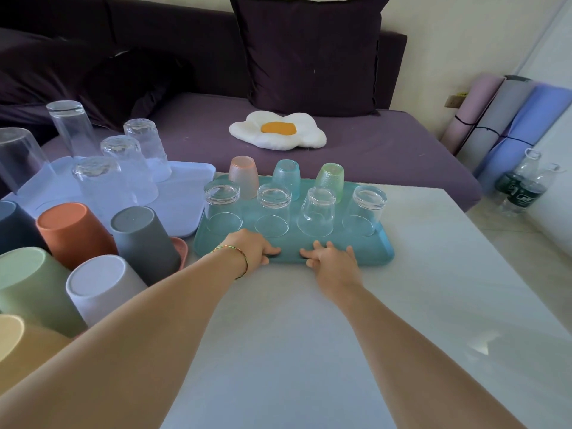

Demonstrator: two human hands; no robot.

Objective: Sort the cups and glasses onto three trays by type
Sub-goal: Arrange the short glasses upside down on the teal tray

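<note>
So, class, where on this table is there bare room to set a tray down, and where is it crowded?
Free: the white table right of the teal tray, and the wide stretch on its near side. Crowded: the left, with plastic cups packing the pink tray and glasses on the lilac tray.

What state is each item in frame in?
teal tray: flat on table
small glasses: seven, upside down, two rows on teal tray
tall glasses: upside down on lavender tray
plastic cups: upside down
left hand: grips teal tray's near rim
right hand: fingers spread on that rim
</note>
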